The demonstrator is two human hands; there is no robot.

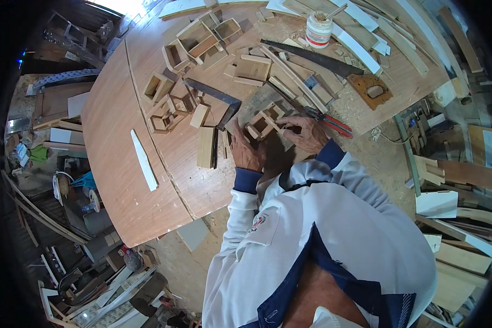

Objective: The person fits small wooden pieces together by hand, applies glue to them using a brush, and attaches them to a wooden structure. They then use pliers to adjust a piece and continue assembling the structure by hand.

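Observation:
A small wooden frame with inner dividers [265, 121] sits at the table's near edge between my hands. My left hand [246, 148] is closed at its left side, thumb and fingers against the wood. On the opposite side, my right hand [307, 134] has its fingers bent onto the frame's near right corner; a thin pale piece at those fingertips is too small to name. Just left of my left hand lie a dark metal try square [224, 101] and a short wooden block [206, 147]. Red-handled pliers [338, 126] rest beside my right hand.
Small open wooden boxes [198, 39] cluster at the back left. A handsaw [369, 90] and wood strips [295, 79] lie right of centre, with a white glue jar [318, 31] behind. A pale tapered strip [143, 160] lies on the left tabletop [109, 126].

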